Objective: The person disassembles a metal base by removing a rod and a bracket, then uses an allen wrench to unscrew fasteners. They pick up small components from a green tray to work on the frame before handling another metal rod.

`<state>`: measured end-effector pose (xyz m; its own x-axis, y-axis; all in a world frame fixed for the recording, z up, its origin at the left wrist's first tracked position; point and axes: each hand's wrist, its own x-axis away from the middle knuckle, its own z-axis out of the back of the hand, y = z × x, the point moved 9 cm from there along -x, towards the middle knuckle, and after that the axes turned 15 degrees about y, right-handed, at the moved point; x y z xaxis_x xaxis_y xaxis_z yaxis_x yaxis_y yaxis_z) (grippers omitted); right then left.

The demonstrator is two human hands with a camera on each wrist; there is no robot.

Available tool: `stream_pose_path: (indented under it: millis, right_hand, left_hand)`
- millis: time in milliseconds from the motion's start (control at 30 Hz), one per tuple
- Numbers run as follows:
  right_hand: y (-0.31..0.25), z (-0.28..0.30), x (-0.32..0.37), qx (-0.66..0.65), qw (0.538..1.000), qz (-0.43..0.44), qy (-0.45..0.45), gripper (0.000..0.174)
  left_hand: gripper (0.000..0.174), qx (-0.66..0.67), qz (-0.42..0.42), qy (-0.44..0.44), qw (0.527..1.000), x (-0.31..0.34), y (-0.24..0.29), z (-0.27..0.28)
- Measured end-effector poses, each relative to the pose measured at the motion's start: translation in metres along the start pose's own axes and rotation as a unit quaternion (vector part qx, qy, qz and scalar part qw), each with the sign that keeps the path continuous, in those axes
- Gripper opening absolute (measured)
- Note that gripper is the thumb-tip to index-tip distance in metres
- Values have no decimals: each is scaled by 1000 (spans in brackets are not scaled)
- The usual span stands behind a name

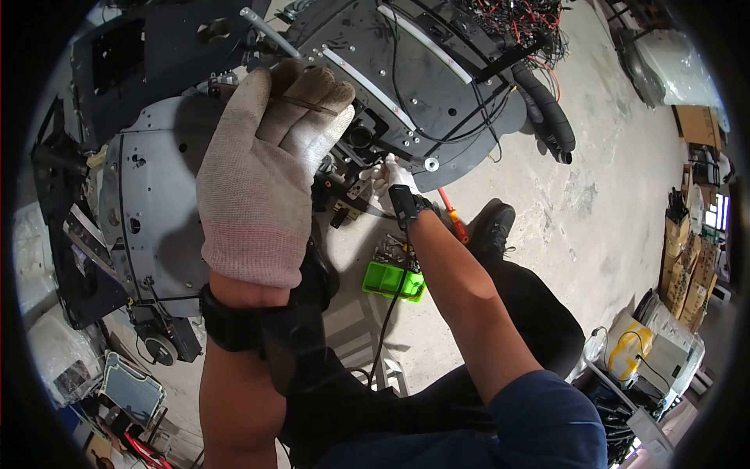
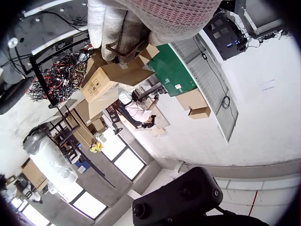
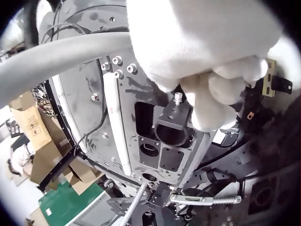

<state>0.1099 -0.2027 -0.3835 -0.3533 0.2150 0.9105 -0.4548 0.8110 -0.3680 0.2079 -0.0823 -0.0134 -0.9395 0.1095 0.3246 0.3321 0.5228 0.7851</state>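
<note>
Left hand [image 1: 269, 176] is raised; right hand [image 1: 391, 178] is at the edge of the dark panel [image 1: 430, 86]. Green tray [image 1: 380, 275] sits nearby, screwdriver [image 1: 459, 228] to its right. Left fingers curl around a bent rod [image 1: 305, 103]. Right fingers adjoin a bolt [image 3: 178, 98]; grip cannot be determined.

Gloved left hand [image 2: 126, 23] with a bent rod [image 2: 121, 54], apparently metal, open cardboard box [image 2: 100, 84] beyond.

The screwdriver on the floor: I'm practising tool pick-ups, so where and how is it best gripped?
Probably by its red-and-yellow handle, from above, coming in from the near side. The screwdriver lies with this thicker end nearer the head camera, beside the black shoe, while its thin red shaft points away.
</note>
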Motion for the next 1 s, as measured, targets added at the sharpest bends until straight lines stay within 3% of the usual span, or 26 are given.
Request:
stream_pose_path:
  millis: [100, 167, 400, 467, 600, 767, 833, 933, 1000]
  right_hand:
    - [1, -5, -2, -27, 999, -15, -12, 39]
    - [5, -6, 0, -61, 996, -71, 2, 38]
    - [-4, -8, 3, -16, 998, -52, -20, 36]
    - [0, -10, 5, -86, 990, -109, -19, 30]
    - [2, -7, 3, -156, 982, -105, -5, 21]
    - [-6, -7, 4, -83, 995, -36, -42, 10]
    - [-2, -3, -4, -89, 996, -9, -14, 14]
    - [-2, -1, -4, -69, 998, -1, -4, 20]
    - [-21, 2, 9, 55, 990, 125, 36, 21]
  left_hand:
    - [30, 19, 30, 16, 999, 1, -3, 1]
    - [30, 26, 30, 11, 999, 0, -3, 2]
    - [31, 15, 10, -6, 1000, 0, 0, 2]
    - [32, 8, 4, -17, 1000, 0, -1, 2]
    - [32, -40, -24, 12, 999, 1, 2, 4]
    - [32, -9, -1, -9, 1000, 1, 1, 1]
    - [32, -7, 7, -6, 1000, 2, -2, 0]
    - [32, -127, -104, 12, 986, 3, 9, 2]
    - [33, -21, -6, -13, 1000, 1, 0, -1]
